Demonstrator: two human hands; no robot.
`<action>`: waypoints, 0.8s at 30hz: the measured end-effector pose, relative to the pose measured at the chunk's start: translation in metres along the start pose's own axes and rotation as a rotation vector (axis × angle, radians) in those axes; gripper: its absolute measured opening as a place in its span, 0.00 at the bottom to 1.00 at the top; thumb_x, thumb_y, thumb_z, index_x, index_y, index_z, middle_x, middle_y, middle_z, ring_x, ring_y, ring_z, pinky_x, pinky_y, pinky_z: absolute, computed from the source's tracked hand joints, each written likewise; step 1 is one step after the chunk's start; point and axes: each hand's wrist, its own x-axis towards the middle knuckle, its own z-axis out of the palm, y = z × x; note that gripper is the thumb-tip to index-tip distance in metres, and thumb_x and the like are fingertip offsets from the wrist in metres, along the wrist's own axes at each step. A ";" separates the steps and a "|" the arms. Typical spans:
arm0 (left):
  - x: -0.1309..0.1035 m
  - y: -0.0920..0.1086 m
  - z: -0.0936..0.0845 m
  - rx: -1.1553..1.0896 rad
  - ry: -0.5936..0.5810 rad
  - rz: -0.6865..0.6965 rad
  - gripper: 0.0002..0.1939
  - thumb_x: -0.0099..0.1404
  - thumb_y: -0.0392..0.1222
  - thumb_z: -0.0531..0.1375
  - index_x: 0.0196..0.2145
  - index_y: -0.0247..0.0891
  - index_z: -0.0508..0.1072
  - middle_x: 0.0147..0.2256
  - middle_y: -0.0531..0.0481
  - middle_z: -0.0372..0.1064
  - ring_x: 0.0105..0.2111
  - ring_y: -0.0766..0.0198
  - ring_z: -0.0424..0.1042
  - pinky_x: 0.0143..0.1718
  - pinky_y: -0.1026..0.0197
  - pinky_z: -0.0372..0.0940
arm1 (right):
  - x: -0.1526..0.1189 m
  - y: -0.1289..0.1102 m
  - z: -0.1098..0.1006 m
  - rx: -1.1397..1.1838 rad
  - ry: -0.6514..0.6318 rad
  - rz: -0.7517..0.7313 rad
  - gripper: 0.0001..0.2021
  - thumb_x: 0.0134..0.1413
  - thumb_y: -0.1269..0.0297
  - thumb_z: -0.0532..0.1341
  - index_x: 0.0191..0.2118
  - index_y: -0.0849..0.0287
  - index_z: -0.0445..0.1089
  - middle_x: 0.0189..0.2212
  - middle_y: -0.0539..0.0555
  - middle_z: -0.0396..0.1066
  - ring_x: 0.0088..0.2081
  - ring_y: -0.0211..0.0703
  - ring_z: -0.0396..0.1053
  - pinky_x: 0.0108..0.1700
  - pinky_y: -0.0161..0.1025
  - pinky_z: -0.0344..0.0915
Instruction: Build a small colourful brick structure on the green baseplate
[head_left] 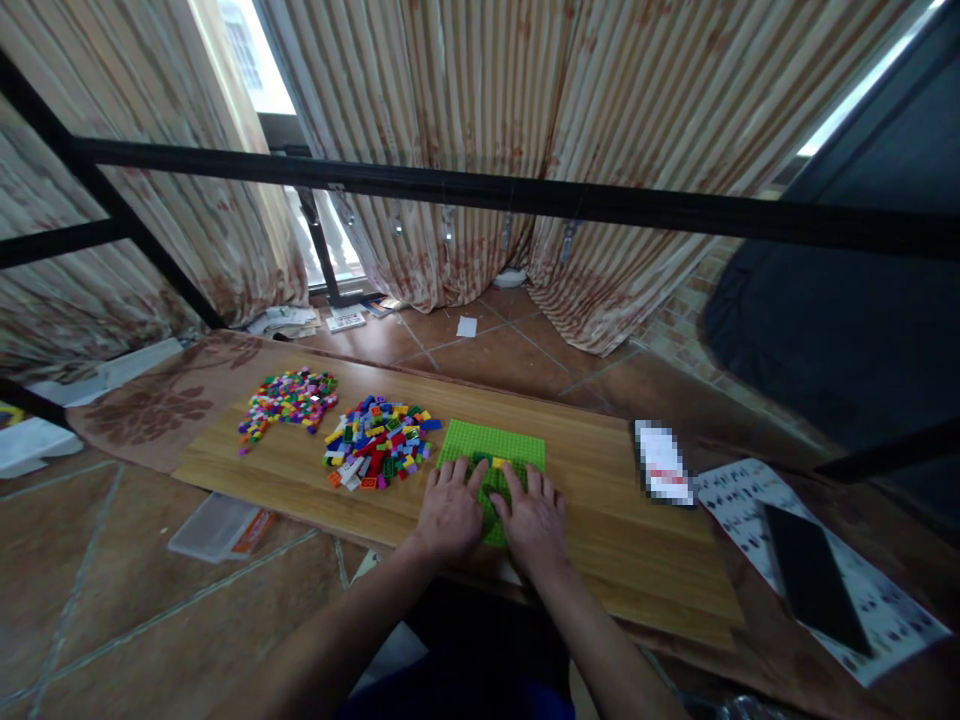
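A bright green studded baseplate [495,434] lies on the wooden board in front of me. My left hand [451,512] rests over its left part, palm down with the fingers stretched forward. Over the right part lies my right hand [534,512], its fingers also extended and slightly apart. Between the fingertips shows a small yellow brick [497,462] on the plate, with dark green bricks beside it. The index fingers are close to these bricks; whether they touch them is hard to see. Both hands cover much of the plate's lower half.
Left of the plate is a pile of larger coloured bricks [382,440], then a pile of smaller ones [292,400]. A phone [664,465] with a blurred screen lies at the wooden board's [600,540] right. Beyond it are a printed sheet [739,490] and a dark tablet-like slab [814,575].
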 end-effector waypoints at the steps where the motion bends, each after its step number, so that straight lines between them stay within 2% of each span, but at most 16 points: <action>1: 0.001 0.000 -0.001 -0.004 -0.008 -0.007 0.30 0.61 0.40 0.53 0.61 0.43 0.58 0.56 0.41 0.60 0.51 0.48 0.60 0.51 0.47 0.57 | 0.001 -0.001 -0.001 -0.003 -0.008 0.001 0.24 0.60 0.53 0.54 0.60 0.53 0.61 0.56 0.65 0.61 0.55 0.59 0.57 0.51 0.53 0.56; 4: 0.002 0.002 -0.003 -0.023 -0.014 -0.028 0.29 0.61 0.41 0.54 0.60 0.43 0.59 0.55 0.41 0.61 0.51 0.48 0.60 0.50 0.48 0.57 | 0.001 -0.002 -0.002 -0.020 -0.019 -0.004 0.24 0.60 0.53 0.53 0.60 0.56 0.61 0.56 0.66 0.61 0.54 0.59 0.58 0.51 0.52 0.56; 9: -0.002 0.004 -0.001 -0.041 0.030 -0.022 0.29 0.60 0.41 0.55 0.60 0.43 0.60 0.53 0.41 0.61 0.50 0.48 0.60 0.50 0.47 0.57 | -0.002 0.003 0.002 -0.052 0.019 -0.034 0.23 0.62 0.54 0.52 0.61 0.53 0.60 0.56 0.64 0.61 0.54 0.57 0.58 0.51 0.50 0.56; 15: -0.013 -0.002 0.005 -0.097 0.106 0.024 0.33 0.61 0.38 0.53 0.63 0.39 0.53 0.53 0.40 0.62 0.50 0.49 0.61 0.51 0.46 0.58 | -0.007 0.007 0.014 -0.083 0.100 -0.047 0.23 0.63 0.53 0.50 0.61 0.53 0.59 0.57 0.63 0.61 0.54 0.56 0.59 0.52 0.50 0.55; 17: -0.021 -0.010 0.003 -0.137 0.118 0.066 0.33 0.60 0.36 0.54 0.63 0.37 0.53 0.54 0.39 0.62 0.52 0.49 0.61 0.53 0.46 0.57 | -0.007 0.009 0.016 -0.075 0.117 -0.054 0.25 0.63 0.53 0.49 0.62 0.55 0.57 0.57 0.63 0.62 0.54 0.57 0.59 0.51 0.51 0.56; 20: -0.042 -0.030 -0.003 -0.196 0.138 0.141 0.30 0.60 0.36 0.55 0.60 0.37 0.58 0.56 0.40 0.60 0.55 0.49 0.58 0.57 0.45 0.54 | -0.008 0.010 0.019 -0.050 0.159 -0.049 0.26 0.63 0.53 0.49 0.63 0.60 0.56 0.55 0.64 0.63 0.53 0.57 0.59 0.51 0.52 0.56; 22: -0.059 -0.049 -0.006 -0.228 0.161 0.159 0.26 0.61 0.35 0.55 0.58 0.38 0.62 0.56 0.41 0.61 0.56 0.50 0.59 0.57 0.44 0.54 | -0.010 0.002 0.020 -0.022 0.213 -0.055 0.25 0.63 0.55 0.50 0.61 0.62 0.57 0.54 0.65 0.64 0.53 0.57 0.60 0.52 0.53 0.56; 24: -0.075 -0.070 -0.005 -0.247 0.206 0.138 0.23 0.61 0.34 0.55 0.55 0.37 0.64 0.55 0.41 0.62 0.55 0.50 0.61 0.56 0.44 0.56 | -0.013 -0.014 0.021 0.033 0.266 -0.094 0.22 0.63 0.57 0.50 0.59 0.62 0.61 0.53 0.64 0.66 0.52 0.56 0.60 0.52 0.53 0.56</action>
